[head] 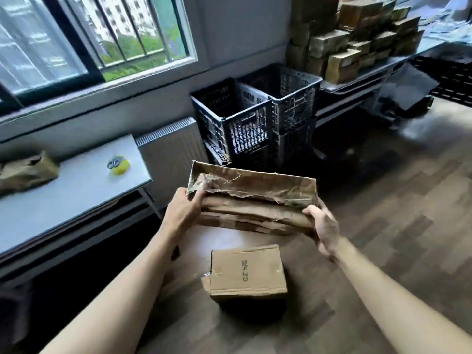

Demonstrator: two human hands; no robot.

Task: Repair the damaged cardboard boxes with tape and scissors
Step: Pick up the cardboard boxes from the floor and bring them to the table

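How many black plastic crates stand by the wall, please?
2 clearly: one crate in front beside the radiator, and one crate behind it, nearer the shelf. They seem to rest on more crates below, partly hidden.

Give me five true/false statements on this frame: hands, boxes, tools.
1. Both hands grip the torn, flattened brown cardboard box, left hand and right hand at opposite ends. True.
2. The small closed cardboard box printed "CZ" sits on the white table. False: it is on the wooden floor.
3. A yellow tape roll lies on the white table. True.
4. The right hand holds scissors. False: it holds only the box.
5. The black plastic crates hang from the window. False: they stand by the wall.
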